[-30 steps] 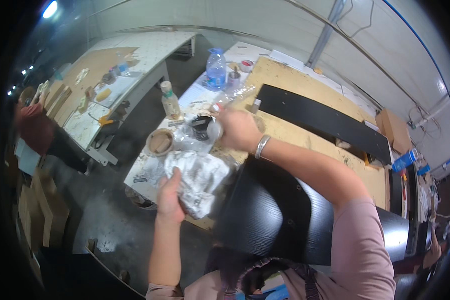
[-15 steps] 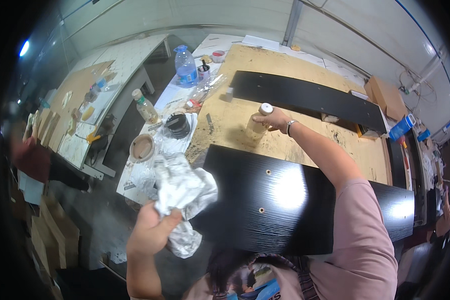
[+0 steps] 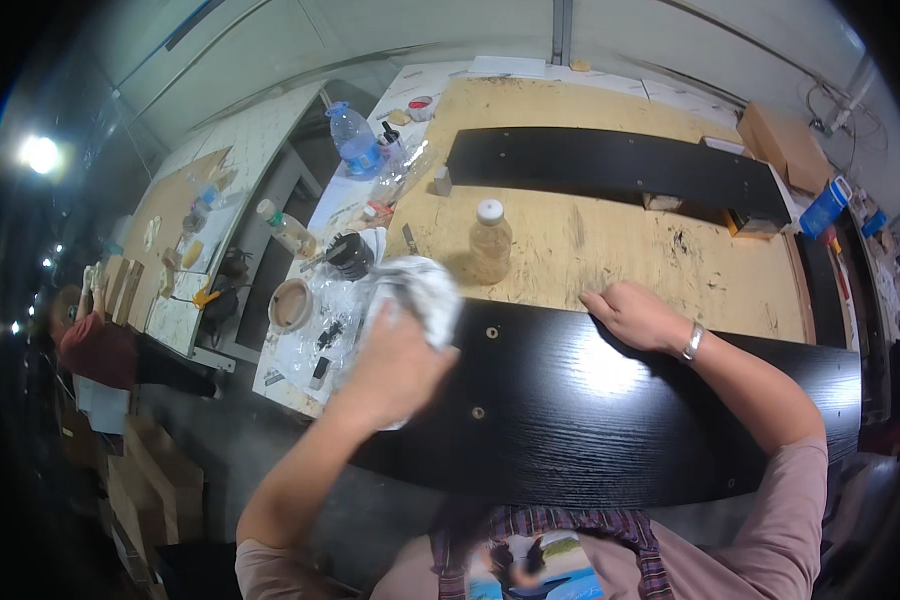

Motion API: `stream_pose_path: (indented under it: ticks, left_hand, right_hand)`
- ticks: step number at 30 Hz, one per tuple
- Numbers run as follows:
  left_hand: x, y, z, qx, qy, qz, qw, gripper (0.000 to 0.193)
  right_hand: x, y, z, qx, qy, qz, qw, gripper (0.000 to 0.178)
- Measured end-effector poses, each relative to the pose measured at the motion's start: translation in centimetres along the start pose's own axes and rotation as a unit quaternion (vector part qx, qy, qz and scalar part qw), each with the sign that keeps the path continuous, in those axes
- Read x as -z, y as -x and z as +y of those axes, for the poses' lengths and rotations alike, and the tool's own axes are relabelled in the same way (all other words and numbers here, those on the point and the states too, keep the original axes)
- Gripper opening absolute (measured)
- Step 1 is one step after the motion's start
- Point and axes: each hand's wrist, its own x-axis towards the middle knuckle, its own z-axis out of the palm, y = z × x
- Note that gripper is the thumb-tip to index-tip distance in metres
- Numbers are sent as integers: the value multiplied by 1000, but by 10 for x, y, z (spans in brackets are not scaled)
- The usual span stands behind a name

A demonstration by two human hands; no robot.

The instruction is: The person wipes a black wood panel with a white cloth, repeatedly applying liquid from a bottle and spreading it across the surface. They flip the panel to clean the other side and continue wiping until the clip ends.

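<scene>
A glossy black board [image 3: 570, 440] with visible wood grain and small holes lies in front of me, its near edge toward my body. My left hand [image 3: 395, 365], slightly blurred, is closed on a crumpled white rag [image 3: 425, 285] at the board's left end. Over the far edge of the board, my right hand [image 3: 638, 318] rests with fingers curled against it; the fingertips are partly hidden. A clear bottle [image 3: 490, 245] with a white cap and pale yellowish liquid stands upright on the plywood tabletop [image 3: 570, 250], beyond the board and between my hands.
A second black board [image 3: 610, 165] lies at the back on blocks. Along the left are a black tub [image 3: 350, 257], a round brown-filled tub [image 3: 290, 303], a green-capped bottle [image 3: 285, 230] and a large blue-tinted jug [image 3: 354, 140]. A co-worker [image 3: 100, 345] stands at far left.
My right hand has let go of the bottle, leaving it standing, and moved nearer to the board's far edge. My left hand has carried the rag up and onto the board's left end.
</scene>
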Motion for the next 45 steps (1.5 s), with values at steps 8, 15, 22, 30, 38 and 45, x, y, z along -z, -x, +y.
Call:
stream_pose_path:
  ticks: [8, 15, 22, 30, 38, 45]
  left_hand:
    - [4, -10, 17, 13, -27, 51, 998, 61]
    - [-12, -9, 39, -39, -17, 70, 997, 52]
    - [-14, -10, 57, -103, -53, 46, 992, 45]
    - [-8, -15, 59, -105, -40, 122, 986, 51]
    - [12, -39, 13, 65, 102, 153, 981, 40]
    - [22, -69, 22, 157, 354, -9, 922, 23]
  right_hand:
    - [0, 1, -7, 17, -13, 20, 1000, 63]
    - [-5, 1, 1, 38, -23, 43, 998, 59]
    - [-6, -2, -2, 32, -31, 61, 997, 57]
    - [-6, -2, -1, 24, -37, 53, 998, 54]
    - [-6, 0, 0, 29, -33, 76, 996, 53]
    - [-5, 2, 0, 29, -40, 75, 996, 52]
